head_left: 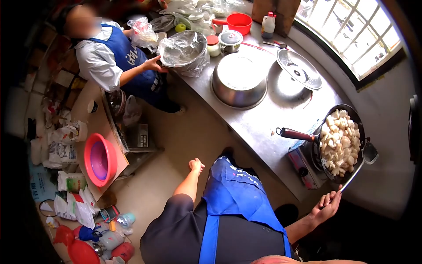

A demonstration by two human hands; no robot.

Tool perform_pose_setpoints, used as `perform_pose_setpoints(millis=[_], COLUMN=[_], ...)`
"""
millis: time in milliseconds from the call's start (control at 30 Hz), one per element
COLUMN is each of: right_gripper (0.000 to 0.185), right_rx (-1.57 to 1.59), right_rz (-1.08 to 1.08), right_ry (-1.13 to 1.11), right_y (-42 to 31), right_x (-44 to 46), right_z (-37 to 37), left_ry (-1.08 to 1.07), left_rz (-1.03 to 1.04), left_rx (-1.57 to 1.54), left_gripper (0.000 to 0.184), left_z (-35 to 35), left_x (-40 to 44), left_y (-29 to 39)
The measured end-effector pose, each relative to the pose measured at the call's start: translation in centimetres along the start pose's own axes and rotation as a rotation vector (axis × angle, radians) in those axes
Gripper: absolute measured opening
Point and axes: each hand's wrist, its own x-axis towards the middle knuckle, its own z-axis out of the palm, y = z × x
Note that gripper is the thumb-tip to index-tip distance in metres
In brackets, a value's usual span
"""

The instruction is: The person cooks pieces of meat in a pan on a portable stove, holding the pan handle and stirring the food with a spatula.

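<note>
Beneath the window (pixel 351 37), surface (pixel 259 123): long sheet of smooth metal, glaring in the light; its straight near edge runs diagonally, with a bare stretch through the middle.
Floor (pixel 184 132): tan and even, open room along that near edge.
Pan (pixel 324 169): dark, round and deep, at the surface's end near the wall (pixel 382 189); its brown handle points back over the bare metal.
Basin (pixel 239 81): shiny metal, upturned, flat-topped with a flared rim, well apart from the pan.
Pale chunks (pixel 339 141): irregular, blocky, moist-looking pieces heaped inside the pan, spreading close to its rim.
Stove (pixel 303 169): boxy and flat-sided, under the pan, near the surface's edge.
Utensil (pixel 352 177): thin metal shaft, rounded head just outside the pan's far rim; contact cannot be told.
Right hand (pixel 327 207): fingers wrapped round the utensil's handle, beside the pan's near rim.
Left hand (pixel 197 165): fingers loosely curled above the floor; whether they pinch anything cannot be told.
</note>
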Motion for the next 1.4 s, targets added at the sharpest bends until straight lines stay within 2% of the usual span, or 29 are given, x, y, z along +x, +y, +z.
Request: perform_pose_setpoints(millis=[67, 367, 800, 1400], right_gripper=[0.04, 0.043, 0.042, 0.041], right_rx=[0.002, -0.066, -0.047, -0.046], right_rz=[0.008, -0.037, -0.005, 0.006], right_ry=[-0.021, -0.081, -0.12, -0.13], right_y=[0.0, 0.6, 0.8, 1.1], right_x=[-0.1, 1.2, 1.8, 1.2], right_z=[0.4, 2.7, 5.0, 4.1], left_ry=[-0.038, 0.015, 0.04, 0.008], left_rz=[-0.065, -0.052, -0.122, -0.071], left_rx=[0.02, -0.034, -0.05, -0.069], left_gripper=[0.071, 0.069, 0.069, 0.065], left_z=[-0.5, -1.9, -1.5, -1.9], left_x=[-0.4, -2.2, -1.6, -2.7], left_y=[-0.3, 0.5, -3.5, -2.3])
